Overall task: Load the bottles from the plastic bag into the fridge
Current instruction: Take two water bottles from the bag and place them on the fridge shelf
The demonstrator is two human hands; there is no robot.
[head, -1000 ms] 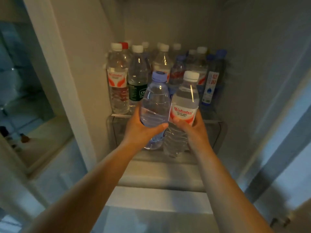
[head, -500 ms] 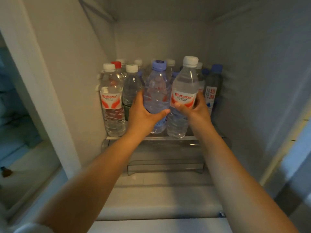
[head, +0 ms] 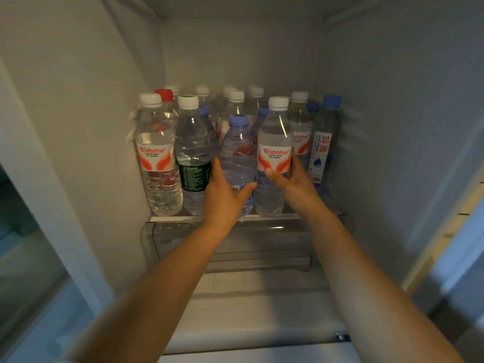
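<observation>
Your left hand grips the blue-capped bottle, fingers and thumb curled round its lower body. Your right hand grips the white-capped Wahaha bottle, thumb across the label's lower edge. Both bottles stand upright, side by side and touching, at the front edge of the fridge shelf. To their left stand the green-labelled bottle and another Wahaha bottle; to their right, the dark blue-capped bottle. Further bottles fill the rows behind. A clear drawer sits under the shelf.
</observation>
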